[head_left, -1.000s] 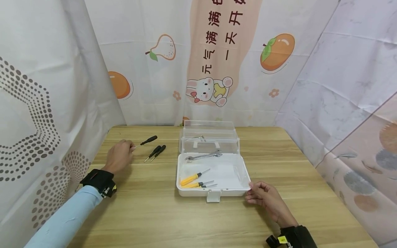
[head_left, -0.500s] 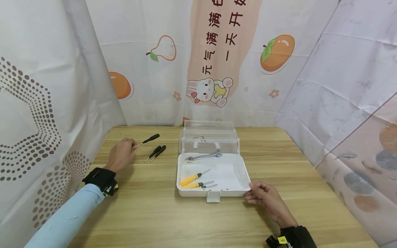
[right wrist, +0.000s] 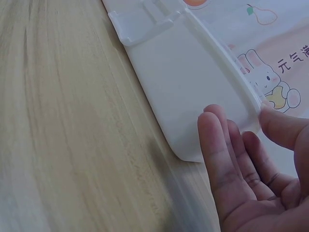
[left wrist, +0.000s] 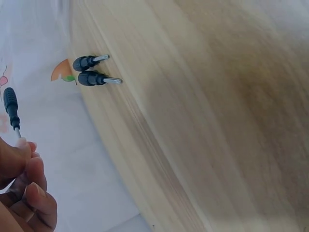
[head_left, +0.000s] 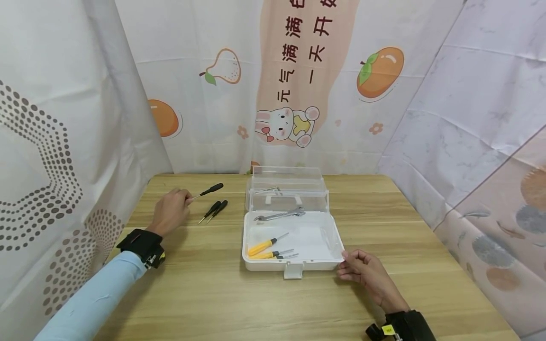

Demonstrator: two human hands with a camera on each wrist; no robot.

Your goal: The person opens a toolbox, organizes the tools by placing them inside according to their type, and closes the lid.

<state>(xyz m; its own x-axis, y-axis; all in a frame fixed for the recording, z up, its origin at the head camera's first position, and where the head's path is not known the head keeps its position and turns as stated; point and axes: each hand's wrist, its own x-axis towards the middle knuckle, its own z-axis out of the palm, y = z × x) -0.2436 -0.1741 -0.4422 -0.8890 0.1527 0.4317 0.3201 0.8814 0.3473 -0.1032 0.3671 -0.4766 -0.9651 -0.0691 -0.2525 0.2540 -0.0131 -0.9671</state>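
Note:
My left hand (head_left: pixel 171 210) pinches a black-handled screwdriver (head_left: pixel 212 189) by its shaft, handle pointing away to the right. In the left wrist view its black handle (left wrist: pixel 11 102) stands out beyond the thumb and fingertips. Two more black screwdrivers (head_left: pixel 212 209) lie side by side on the table, just right of that hand. My right hand (head_left: pixel 364 274) holds the front right corner of a white toolbox (head_left: pixel 264 266), thumb on the rim and fingers in front of the wall (right wrist: pixel 193 82). Inside the box lie yellow-handled screwdrivers (head_left: pixel 262 246) and a wrench (head_left: pixel 280 215).
The toolbox's clear lid (head_left: pixel 287 171) is tipped back behind it, with a bent metal key (head_left: pixel 269 189) showing there. A latch (head_left: pixel 293 271) hangs from the front wall. Printed curtains (head_left: pixel 204 118) surround the wooden table (head_left: pixel 204 293).
My left hand has moved slightly right and away from me, carrying the screwdriver toward the far side of the two lying ones. The right hand and the toolbox stay in place.

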